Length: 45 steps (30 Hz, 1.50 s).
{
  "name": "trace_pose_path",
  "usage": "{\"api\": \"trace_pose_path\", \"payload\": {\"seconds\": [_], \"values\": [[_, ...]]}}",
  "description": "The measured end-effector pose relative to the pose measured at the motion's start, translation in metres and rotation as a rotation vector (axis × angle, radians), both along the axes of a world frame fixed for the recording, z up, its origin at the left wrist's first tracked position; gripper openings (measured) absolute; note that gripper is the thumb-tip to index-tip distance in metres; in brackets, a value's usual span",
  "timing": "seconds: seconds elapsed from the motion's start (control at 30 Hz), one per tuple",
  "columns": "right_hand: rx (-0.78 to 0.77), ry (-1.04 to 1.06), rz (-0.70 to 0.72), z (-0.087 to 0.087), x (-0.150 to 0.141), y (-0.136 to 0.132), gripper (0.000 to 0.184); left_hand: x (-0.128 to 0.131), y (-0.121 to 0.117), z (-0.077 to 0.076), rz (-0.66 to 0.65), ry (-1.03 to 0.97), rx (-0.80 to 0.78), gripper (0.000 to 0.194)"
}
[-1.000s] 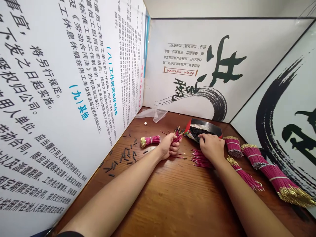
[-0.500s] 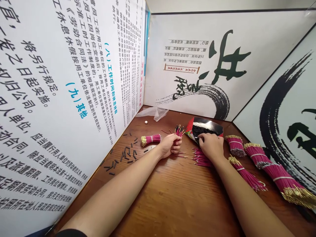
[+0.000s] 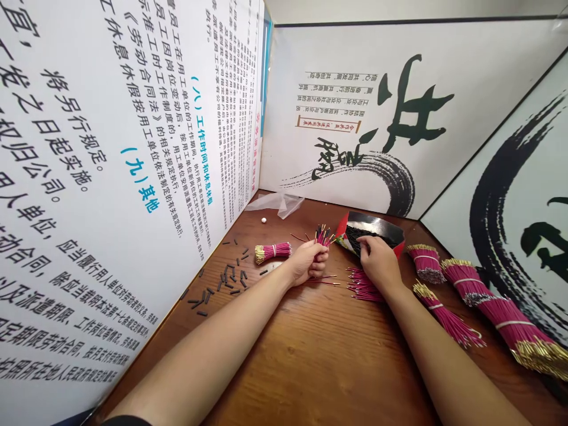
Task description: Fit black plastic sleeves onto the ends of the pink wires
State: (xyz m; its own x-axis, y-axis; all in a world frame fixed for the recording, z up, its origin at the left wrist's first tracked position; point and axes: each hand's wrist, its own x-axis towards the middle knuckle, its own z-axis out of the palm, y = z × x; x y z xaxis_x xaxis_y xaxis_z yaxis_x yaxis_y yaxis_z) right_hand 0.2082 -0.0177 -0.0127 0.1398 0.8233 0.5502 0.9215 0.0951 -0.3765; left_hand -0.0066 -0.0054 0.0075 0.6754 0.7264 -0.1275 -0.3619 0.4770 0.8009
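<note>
The left hand (image 3: 309,262) grips a bunch of red wires (image 3: 325,236) just left of the box (image 3: 376,222) of black tubes (image 3: 354,234) far on the table (image 3: 310,361), while the right hand (image 3: 380,263) rests over the box's near edge, its hold impossible to tell.

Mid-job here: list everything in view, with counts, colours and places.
Table: one, brown, below
Panels: three, white with writing, left, behind, right
Tied wire bundles: five, magenta, one left, four right
Loose wires: many, magenta, centre
Box: one, red and black, far side
Small pieces: many, black, inside box and scattered left
Plastic sheet: one, translucent, far left
Bead: one, white, near sheet
Left hand: one, bare, gripping magenta wire bunch
Right hand: one, bare, fingers at box
Sleeve: one, dark, bottom left
</note>
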Motion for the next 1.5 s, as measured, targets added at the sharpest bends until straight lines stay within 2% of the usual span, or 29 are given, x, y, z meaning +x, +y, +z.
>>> {"api": "trace_pose_path", "payload": {"seconds": [0.13,0.2,0.3,0.4,0.67,1.1,1.5], "values": [[0.104,0.159,0.084,0.01,-0.01,-0.003,0.024,0.001,0.0,0.0,-0.002,0.022,0.001,0.022],[0.137,0.37,0.134,0.016,-0.022,-0.004,0.019,0.001,0.0,0.0,-0.002,0.034,0.021,0.023],[0.115,0.844,0.207,0.021,-0.043,-0.004,0.021,0.002,0.0,-0.001,0.007,0.043,0.056,0.026],[0.091,1.034,0.265,0.019,-0.058,-0.003,0.025,0.002,-0.001,0.0,0.029,0.05,0.076,0.027],[0.072,1.055,0.308,0.017,-0.059,-0.004,0.031,0.002,-0.003,0.003,0.068,0.081,0.08,0.026],[0.065,0.993,0.32,0.02,-0.056,-0.004,0.032,0.004,-0.001,-0.001,0.127,0.045,0.058,0.029],[0.081,0.95,0.322,0.021,-0.058,-0.004,0.028,0.005,-0.002,0.002,0.122,0.075,0.059,0.027]]}}
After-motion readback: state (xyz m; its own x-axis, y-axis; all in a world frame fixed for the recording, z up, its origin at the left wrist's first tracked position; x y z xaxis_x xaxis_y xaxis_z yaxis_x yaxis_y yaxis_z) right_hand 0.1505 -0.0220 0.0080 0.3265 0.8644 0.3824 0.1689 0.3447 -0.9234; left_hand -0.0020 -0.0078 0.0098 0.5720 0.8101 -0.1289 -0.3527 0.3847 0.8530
